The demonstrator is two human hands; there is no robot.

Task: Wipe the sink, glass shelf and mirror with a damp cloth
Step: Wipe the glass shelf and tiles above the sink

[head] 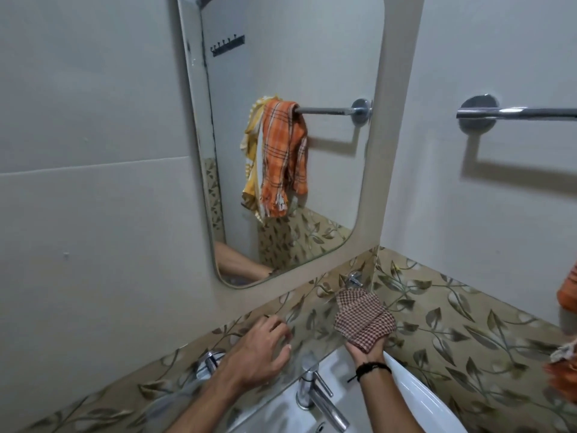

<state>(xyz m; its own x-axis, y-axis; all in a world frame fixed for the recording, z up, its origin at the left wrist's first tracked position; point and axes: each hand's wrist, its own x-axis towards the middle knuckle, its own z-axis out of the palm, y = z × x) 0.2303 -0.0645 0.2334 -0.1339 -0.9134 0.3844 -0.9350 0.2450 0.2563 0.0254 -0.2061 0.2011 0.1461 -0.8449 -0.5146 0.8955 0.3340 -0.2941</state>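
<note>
a person's right hand (366, 351), a dark band at the wrist, presses a damp checked cloth (363, 320) onto the glass shelf (315, 337) at lower centre right of the frame, just below a chrome bracket (353, 279). the cloth covers the fingers; whether they are curled or flat cannot be told. the left hand (259, 354), lower centre, rests on the shelf with fingers spread and relaxed, grasping nothing. the white sink (415, 398) and its tap (315, 395) sit at the bottom edge. the mirror (327, 57), upper centre, reflects an orange towel (281, 157) on a rail.
</note>
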